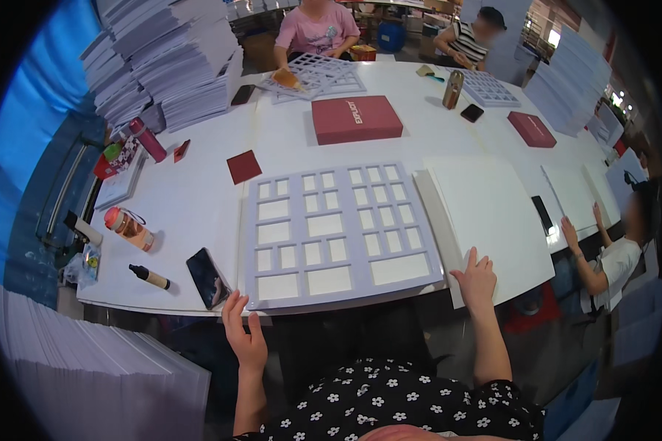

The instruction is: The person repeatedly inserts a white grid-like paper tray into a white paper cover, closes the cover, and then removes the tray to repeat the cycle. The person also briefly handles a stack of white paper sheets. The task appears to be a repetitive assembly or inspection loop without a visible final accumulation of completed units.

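Smooth matt grid panel [351, 228], matt paper-like white sheets [485, 213], glossy glass-fronted phone [206, 278], shiny metal-looking flask [453, 90]

You have bright, even light across the white table [198, 184], with dim shade beneath it toward six o'clock. Glare burns out the window [554, 37] near two. The grid frame [350, 220] reads fairly clear; a co-worker's head [490, 22] at one is blurred. Fisheye curves end in black corners.
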A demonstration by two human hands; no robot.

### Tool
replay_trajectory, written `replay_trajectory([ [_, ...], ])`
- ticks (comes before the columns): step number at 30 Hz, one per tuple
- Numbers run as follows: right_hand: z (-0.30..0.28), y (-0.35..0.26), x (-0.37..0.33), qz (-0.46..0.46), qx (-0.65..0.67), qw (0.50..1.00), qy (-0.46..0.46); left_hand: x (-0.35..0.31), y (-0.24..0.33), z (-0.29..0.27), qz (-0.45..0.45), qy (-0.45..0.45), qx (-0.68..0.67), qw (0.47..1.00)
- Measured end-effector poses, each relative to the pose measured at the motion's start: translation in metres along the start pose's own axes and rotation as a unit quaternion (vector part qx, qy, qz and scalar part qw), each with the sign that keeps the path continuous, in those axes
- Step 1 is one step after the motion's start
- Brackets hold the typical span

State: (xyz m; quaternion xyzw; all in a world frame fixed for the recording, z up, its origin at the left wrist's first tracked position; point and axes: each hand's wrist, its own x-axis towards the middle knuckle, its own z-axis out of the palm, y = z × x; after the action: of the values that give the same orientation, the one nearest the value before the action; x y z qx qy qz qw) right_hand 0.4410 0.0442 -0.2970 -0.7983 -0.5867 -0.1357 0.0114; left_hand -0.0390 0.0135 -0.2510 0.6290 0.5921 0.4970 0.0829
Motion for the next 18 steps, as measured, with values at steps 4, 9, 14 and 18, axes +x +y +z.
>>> replay_trajectory([
  [4, -0.0051, -0.0027, 0.0004, -0.001, 0.006, 1.000, -0.004, 0.0002, 0.0011, 0.0010, -0.004, -0.005, 0.002, 1.000],
  [9, -0.0036, -0.0022, 0.0006, -0.007, 0.003, 1.000, 0.016, 0.0023, 0.0040, 0.0034, -0.009, -0.014, 0.006, 1.000],
  [14, 0.0000, -0.0015, -0.0001, -0.010, -0.007, 0.999, 0.036, 0.0024, 0.0025, 0.0047, -0.004, -0.016, 0.018, 1.000],
  [18, -0.0007, -0.0007, 0.0001, -0.007, 0.000, 0.999, 0.033, 0.0041, 0.0046, 0.0064, 0.002, -0.024, 0.023, 0.999],
])
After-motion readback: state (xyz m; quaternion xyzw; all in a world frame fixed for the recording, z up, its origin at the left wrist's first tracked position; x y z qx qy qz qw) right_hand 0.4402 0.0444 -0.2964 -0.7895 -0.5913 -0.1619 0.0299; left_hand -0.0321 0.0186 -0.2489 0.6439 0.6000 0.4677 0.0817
